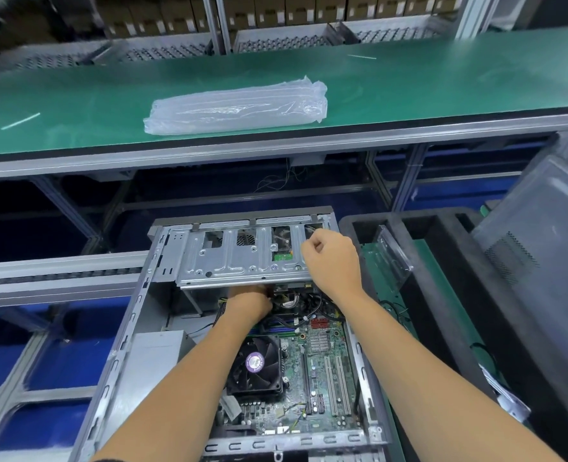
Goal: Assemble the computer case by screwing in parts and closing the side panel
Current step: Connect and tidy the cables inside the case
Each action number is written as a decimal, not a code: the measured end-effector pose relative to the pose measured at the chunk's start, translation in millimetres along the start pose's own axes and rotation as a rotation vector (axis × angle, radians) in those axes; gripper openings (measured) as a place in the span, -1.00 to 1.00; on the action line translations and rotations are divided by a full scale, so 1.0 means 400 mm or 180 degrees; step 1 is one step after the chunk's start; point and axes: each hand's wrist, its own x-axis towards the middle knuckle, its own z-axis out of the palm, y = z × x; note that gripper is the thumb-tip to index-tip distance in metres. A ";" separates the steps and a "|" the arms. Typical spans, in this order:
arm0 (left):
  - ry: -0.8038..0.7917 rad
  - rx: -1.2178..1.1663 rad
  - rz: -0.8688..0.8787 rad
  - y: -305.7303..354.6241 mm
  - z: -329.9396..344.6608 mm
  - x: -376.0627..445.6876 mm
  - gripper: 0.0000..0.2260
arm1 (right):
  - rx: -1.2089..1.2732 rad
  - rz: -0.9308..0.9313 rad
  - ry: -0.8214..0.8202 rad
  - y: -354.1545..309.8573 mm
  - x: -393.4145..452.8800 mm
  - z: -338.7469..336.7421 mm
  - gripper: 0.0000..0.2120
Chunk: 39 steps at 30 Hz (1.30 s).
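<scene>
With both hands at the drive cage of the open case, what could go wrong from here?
1. The left hand reaches under the drive cage, among cables; if the cage drops, fingers or cables could get pinched.
2. The right hand works at the cage's far corner; anything dropped there could fall onto the motherboard.

Matt grey metal drive cage [242, 258]

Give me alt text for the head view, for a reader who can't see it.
An open computer case lies flat, motherboard exposed; the left hand reaches under the metal drive cage while the right hand, fingers curled, rests on the cage's right end. Behind, a plastic bag lies on a green bench.
</scene>
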 end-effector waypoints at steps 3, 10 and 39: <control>-0.0037 0.0037 -0.0010 0.001 0.002 0.003 -0.69 | -0.0020 0.0019 -0.0023 -0.003 -0.002 -0.001 -0.75; -0.0015 0.0018 -0.0033 -0.005 0.018 0.019 -0.69 | -0.0051 -0.0029 -0.0062 0.000 -0.001 -0.002 -0.75; 0.0180 0.0251 0.0001 0.006 0.022 -0.005 -0.69 | 0.0010 0.0014 -0.0066 0.005 0.000 -0.001 -0.73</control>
